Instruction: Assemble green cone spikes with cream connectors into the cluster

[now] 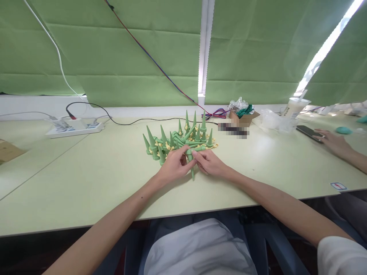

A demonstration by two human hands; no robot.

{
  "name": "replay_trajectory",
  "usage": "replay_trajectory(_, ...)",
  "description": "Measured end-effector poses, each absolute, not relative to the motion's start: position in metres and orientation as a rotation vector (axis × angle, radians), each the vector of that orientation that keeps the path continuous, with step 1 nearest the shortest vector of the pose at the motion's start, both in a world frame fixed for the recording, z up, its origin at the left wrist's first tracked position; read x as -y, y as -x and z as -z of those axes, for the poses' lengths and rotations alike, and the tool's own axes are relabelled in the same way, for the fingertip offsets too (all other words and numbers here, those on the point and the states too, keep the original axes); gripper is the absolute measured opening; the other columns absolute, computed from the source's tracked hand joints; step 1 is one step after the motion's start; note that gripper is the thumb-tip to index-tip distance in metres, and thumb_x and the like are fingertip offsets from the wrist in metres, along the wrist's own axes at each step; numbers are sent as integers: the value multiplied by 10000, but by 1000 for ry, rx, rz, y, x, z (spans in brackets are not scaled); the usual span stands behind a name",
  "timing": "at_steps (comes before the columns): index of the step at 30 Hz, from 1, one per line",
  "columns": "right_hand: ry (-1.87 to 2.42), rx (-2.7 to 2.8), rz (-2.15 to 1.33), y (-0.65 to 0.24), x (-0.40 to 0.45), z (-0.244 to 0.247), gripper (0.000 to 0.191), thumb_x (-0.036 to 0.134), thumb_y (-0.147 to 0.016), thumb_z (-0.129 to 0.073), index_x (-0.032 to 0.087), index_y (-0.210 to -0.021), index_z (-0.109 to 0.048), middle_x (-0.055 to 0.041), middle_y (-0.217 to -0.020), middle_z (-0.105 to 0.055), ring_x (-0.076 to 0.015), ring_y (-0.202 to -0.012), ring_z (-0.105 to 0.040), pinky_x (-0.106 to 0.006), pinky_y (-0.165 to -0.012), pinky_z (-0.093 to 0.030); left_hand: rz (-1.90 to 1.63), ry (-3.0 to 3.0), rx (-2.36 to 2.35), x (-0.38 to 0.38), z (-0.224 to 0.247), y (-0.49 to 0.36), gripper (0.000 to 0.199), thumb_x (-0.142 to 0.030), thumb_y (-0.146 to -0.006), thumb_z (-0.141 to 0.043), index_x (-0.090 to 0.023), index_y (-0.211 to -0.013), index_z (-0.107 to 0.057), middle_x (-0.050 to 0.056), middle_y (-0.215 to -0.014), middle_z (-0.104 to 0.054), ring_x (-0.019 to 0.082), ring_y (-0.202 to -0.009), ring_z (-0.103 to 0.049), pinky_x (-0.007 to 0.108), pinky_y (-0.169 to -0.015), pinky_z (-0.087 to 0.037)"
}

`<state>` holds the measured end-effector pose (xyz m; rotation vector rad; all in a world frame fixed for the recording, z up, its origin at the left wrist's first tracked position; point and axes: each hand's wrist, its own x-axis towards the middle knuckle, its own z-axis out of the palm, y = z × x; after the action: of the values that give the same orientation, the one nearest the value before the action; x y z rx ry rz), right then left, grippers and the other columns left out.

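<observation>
My left hand [175,164] and my right hand [211,163] are together at the middle of the table, both closed on one green plastic plant watering spike [192,172]. Its pointed tip faces down toward me, below my fingers. My left thumb and fingers wrap round its upper body, while my right thumb and fingertips pinch it near the top. Just behind my hands lies a group of similar green watering spikes [150,136], several standing point up and others lying down. Small yellow pieces [168,146] show among them. My hands hide part of the group.
A power strip [75,129] with plugs lies at left, a brown cardboard piece [8,151] beyond it. Back right hold a small cardboard box [243,120], a plastic bag [273,121] and a cup [294,110]. Another person's hand [329,140] touches a dark phone [309,132].
</observation>
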<state>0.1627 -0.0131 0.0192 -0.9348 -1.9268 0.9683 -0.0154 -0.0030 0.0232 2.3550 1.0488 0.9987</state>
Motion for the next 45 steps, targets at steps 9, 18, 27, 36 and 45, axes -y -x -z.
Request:
replay_trajectory(9, 929, 1952, -1025, -164, 14, -17, 574, 556, -1015, -322, 192, -581, -417, 45, -424, -455, -87, -411, -424, -231, -520, -389, -1007, -2401, -1040, 4, -27, 15, 176, -332, -854, -584, -207, -807, -469, -70, -521, -472, 101, -468, -444, 228, -486, -350)
replay_trajectory(18, 933, 1992, -1047, -165, 14, -18, 569, 551, -1018, -320, 189, -593, -430, 46, -439, -473, -88, -426, -445, -230, -544, -405, -1021, -2444, -1056, 5, -28, 13, 109, -276, -824, -580, -200, -799, -507, -66, -534, -474, 98, -472, -436, 236, -487, -337)
replay_trajectory(27, 941, 2009, -1035, -166, 15, -18, 582, 557, -1019, -306, 188, -590, -442, 41, -449, -479, -94, -438, -452, -237, -553, -405, -1007, -2443, -1050, 6, -30, 14, 116, -267, -819, -566, -204, -776, -479, -71, -519, -448, 98, -473, -430, 238, -491, -337)
replay_trajectory(36, 939, 2021, -1003, -165, 15, -19, 587, 557, -1019, -309, 189, -579, -438, 38, -447, -475, -97, -451, -456, -237, -563, -404, -1012, -2447, -1035, 6, -30, 14, 128, -264, -815, -560, -204, -755, -463, -71, -519, -433, 97, -474, -420, 240, -491, -328)
replay_trajectory(45, 941, 2033, -998, -165, 15, -19, 576, 555, -1019, -305, 196, -587, -432, 36, -451, -473, -104, -457, -450, -245, -560, -399, -992, -2455, -1039, 6, -31, 14, 141, -265, -823, -557, -205, -756, -450, -70, -528, -431, 97, -477, -415, 240, -487, -324)
